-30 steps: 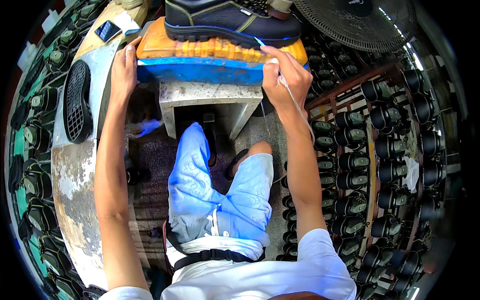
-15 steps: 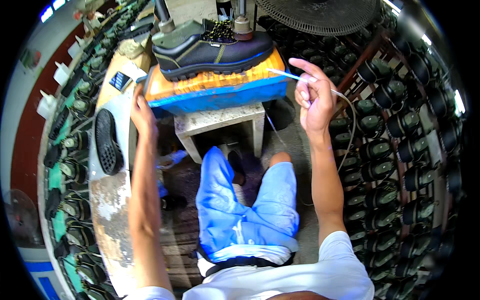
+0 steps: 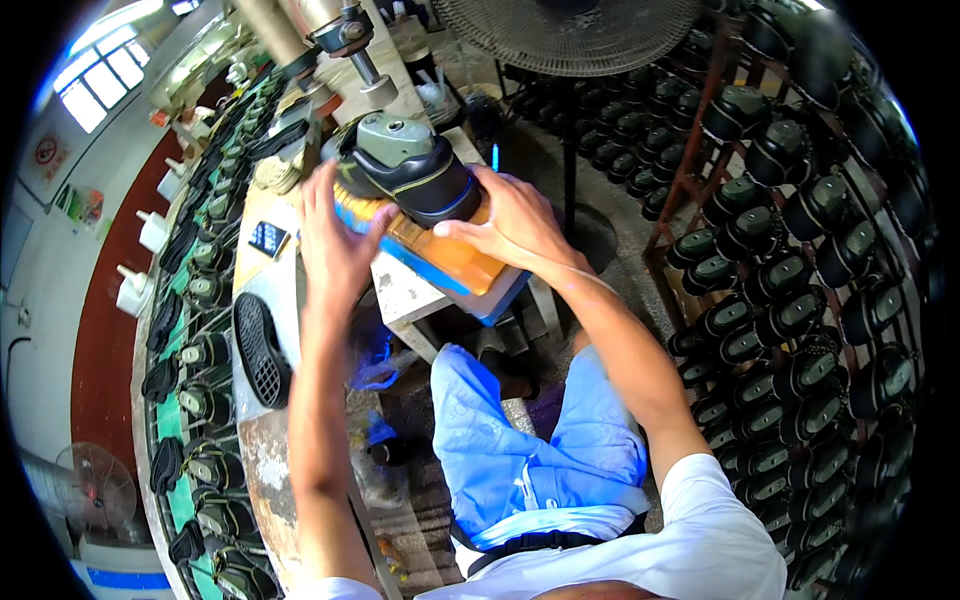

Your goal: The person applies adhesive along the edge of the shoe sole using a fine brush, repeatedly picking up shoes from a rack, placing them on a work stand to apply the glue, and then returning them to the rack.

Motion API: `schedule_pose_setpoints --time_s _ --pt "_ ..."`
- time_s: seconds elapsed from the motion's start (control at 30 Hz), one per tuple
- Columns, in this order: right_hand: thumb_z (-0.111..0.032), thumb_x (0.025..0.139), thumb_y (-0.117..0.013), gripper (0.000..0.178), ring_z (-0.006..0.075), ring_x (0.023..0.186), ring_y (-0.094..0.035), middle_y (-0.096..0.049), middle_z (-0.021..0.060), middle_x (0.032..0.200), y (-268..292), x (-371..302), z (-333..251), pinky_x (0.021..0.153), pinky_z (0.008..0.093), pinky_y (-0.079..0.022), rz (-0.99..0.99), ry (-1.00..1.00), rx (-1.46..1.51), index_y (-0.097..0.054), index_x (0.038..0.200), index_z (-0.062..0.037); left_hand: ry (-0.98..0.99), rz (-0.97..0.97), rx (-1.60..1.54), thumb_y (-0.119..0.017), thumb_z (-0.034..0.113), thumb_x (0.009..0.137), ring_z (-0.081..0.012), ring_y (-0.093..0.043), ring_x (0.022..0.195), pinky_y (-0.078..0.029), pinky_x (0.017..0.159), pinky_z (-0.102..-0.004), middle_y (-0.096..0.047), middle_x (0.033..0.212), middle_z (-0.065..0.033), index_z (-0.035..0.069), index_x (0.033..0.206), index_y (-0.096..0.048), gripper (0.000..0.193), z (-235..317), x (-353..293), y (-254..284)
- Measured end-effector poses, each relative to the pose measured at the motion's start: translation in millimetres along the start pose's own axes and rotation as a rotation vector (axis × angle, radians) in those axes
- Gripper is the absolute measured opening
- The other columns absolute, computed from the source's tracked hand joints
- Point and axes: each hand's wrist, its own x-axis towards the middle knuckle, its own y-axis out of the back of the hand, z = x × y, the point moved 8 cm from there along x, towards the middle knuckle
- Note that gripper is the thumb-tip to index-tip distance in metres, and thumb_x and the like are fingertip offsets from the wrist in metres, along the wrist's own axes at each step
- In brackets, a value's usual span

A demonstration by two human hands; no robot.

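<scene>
A black safety shoe (image 3: pixel 430 185) with yellow stitching sits on an orange pad (image 3: pixel 455 258) over a blue base (image 3: pixel 505 297), its heel end facing me. A green last (image 3: pixel 395 138) fills the shoe's opening. My right hand (image 3: pixel 515 220) wraps the heel's right side, thumb in front and fingers partly hidden behind. A thin blue-tipped stick (image 3: pixel 495 157) points up beside that hand, and a thin line crosses the wrist. On the shoe's left, my left hand (image 3: pixel 338 235) has fingers and thumb spread, slightly blurred; I cannot tell whether it touches the shoe.
Above the shoe hangs a metal press rod (image 3: pixel 375 85). A black sole (image 3: pixel 262 350) and a dark phone-like object (image 3: pixel 268 238) lie on the left bench. Racks of shoes (image 3: pixel 790 310) line the right; a conveyor (image 3: pixel 180 420) runs far left. A fan (image 3: pixel 560 35) stands behind.
The rods no longer press on the shoe. Shoe and pad have swung round, heel toward me. My right hand has come from beside the pad onto the shoe; my left has risen beside it.
</scene>
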Motion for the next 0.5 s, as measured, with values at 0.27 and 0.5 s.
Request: schedule_pose_setpoints --time_s 0.27,0.5 --pt "-0.067 0.06 -0.091 0.101 0.0442 0.12 -0.062 -0.067 0.0283 0.122 3 61 69 0.105 0.0495 -0.049 -0.047 0.023 0.102 -0.065 0.135 -0.004 0.202 -0.608 -0.853 -0.1 0.008 0.056 -0.0265 -0.066 0.119 -0.049 0.108 -0.039 -0.07 0.128 -0.0148 -0.003 0.138 -0.056 0.094 -23 67 -91" --pt "-0.059 0.061 -0.091 0.098 0.0399 0.123 -0.064 -0.072 0.0217 0.125 14 56 52 0.111 0.0487 -0.043 0.049 0.136 0.045 -0.062 0.139 -0.0063 0.125 0.076 -0.776 -0.099 0.0 0.057 -0.0276 -0.059 0.129 -0.043 0.115 -0.0399 -0.061 0.135 -0.0115 0.002 0.139 -0.056 0.092 40 45 0"
